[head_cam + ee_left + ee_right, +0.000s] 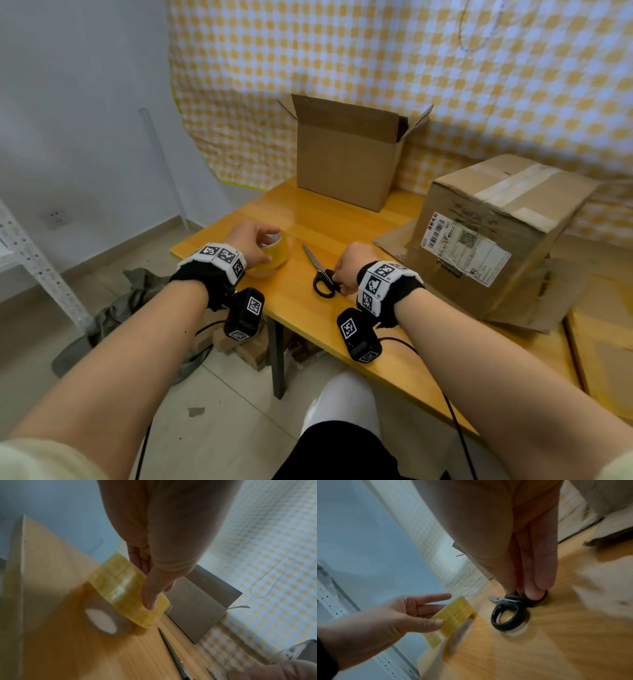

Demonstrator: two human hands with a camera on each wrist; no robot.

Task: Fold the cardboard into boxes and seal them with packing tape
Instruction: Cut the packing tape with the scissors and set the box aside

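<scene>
Tape roll (270,251) and scissors (320,272) on worktop (342,308), open box (346,150) behind.
Scissors lie lengthwise, blades pointing away toward the box. Left hand (248,240) has thumb and loosely spread fingers on the roll's sides; right hand (352,265) fingers pinch the far handle loop. Roll's core mostly hidden; wrist views blurred.
</scene>
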